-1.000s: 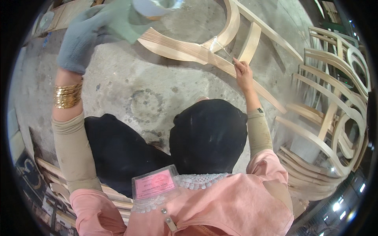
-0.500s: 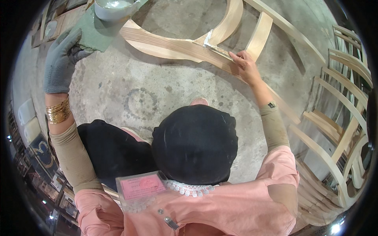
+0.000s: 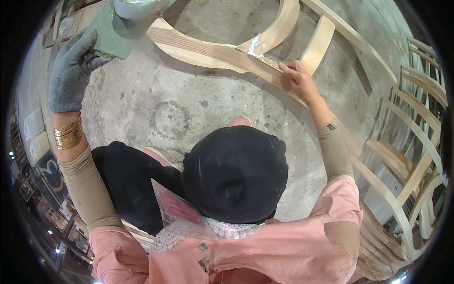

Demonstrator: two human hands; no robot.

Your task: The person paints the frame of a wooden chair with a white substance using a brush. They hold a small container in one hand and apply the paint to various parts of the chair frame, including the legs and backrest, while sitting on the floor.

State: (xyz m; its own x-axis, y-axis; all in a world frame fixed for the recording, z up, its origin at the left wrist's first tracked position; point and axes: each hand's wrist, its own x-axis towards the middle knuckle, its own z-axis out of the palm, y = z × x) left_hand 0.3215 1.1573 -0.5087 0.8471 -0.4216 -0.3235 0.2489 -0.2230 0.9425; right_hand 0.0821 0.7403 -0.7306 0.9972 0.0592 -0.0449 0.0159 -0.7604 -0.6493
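Note:
In its grey knitted glove, my left hand (image 3: 72,73) grips the edge of a green board (image 3: 109,35). A white bowl (image 3: 137,8) rests on that board, partly cut off by the top of the view. My bare right hand (image 3: 300,81) is closed around a thin, flat, stained stick (image 3: 269,62). The stick's far end touches white paste (image 3: 255,46) at the joint of a curved pale wooden frame (image 3: 203,53). My right fingers are right over the frame's long rail, close to a crosspiece (image 3: 318,45).
Several curved wooden frames (image 3: 411,125) stand stacked along the right. At the far left lie a whitish container (image 3: 34,124) and a dark printed panel (image 3: 49,175). Concrete floor (image 3: 142,99) lies between my feet and the frame. My black-clad knees (image 3: 236,175) rise in front.
The frame, right hand and stick appear slightly farther right, while the left hand sits slightly farther left. The badge on my chest has tilted. Both hands keep their hold.

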